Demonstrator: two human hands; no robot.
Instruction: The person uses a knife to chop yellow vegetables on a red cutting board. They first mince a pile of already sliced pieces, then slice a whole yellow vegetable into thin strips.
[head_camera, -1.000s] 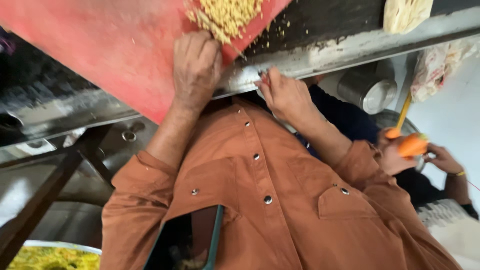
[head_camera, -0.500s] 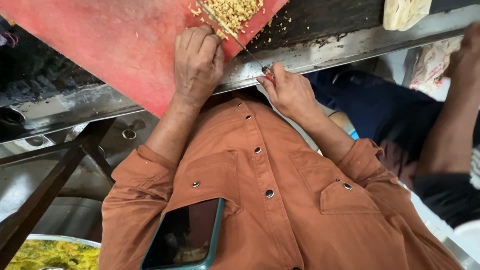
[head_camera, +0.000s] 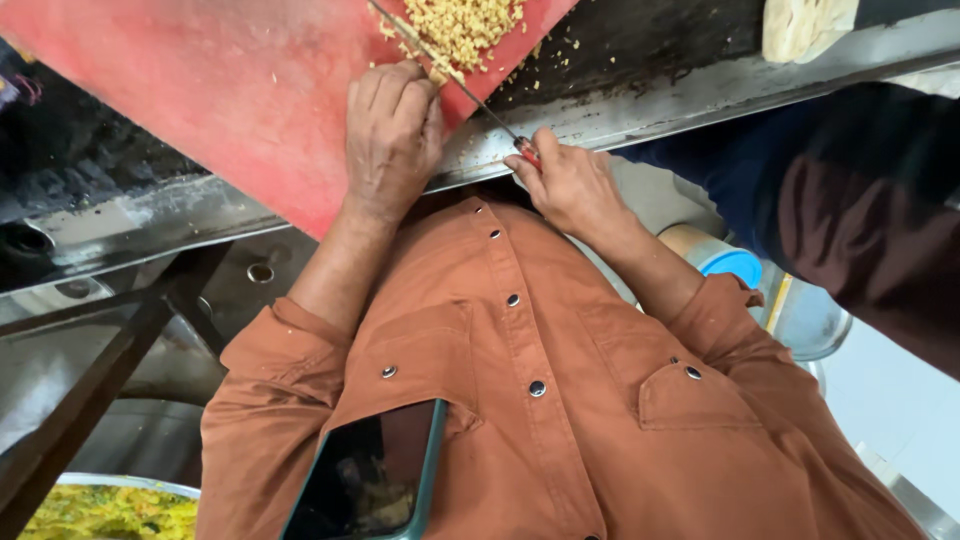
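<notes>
My left hand (head_camera: 392, 135) rests knuckles-up on a red cutting board (head_camera: 200, 100), its fingertips pressing a small pale piece against the blade. My right hand (head_camera: 568, 185) grips the red handle of a thin knife (head_camera: 450, 75). The blade runs up and to the left across the board. Just beyond the blade lies a heap of finely chopped yellowish bits (head_camera: 462, 28), with crumbs scattered onto the dark counter (head_camera: 640, 60). My rust-orange snap-button shirt (head_camera: 540, 400) fills the lower frame.
A phone (head_camera: 370, 485) sits in my left chest pocket. Another person in dark blue and maroon clothes (head_camera: 860, 210) stands at the right. A blue-lidded container (head_camera: 730, 265) is below my right forearm. A pan of yellow food (head_camera: 110, 510) lies at the bottom left, and a pale cloth (head_camera: 805, 25) at the top right.
My hands stay at the board while the knife has shifted along the chopped heap. The other person's arm at the right has moved, and the orange item seen there earlier is gone.
</notes>
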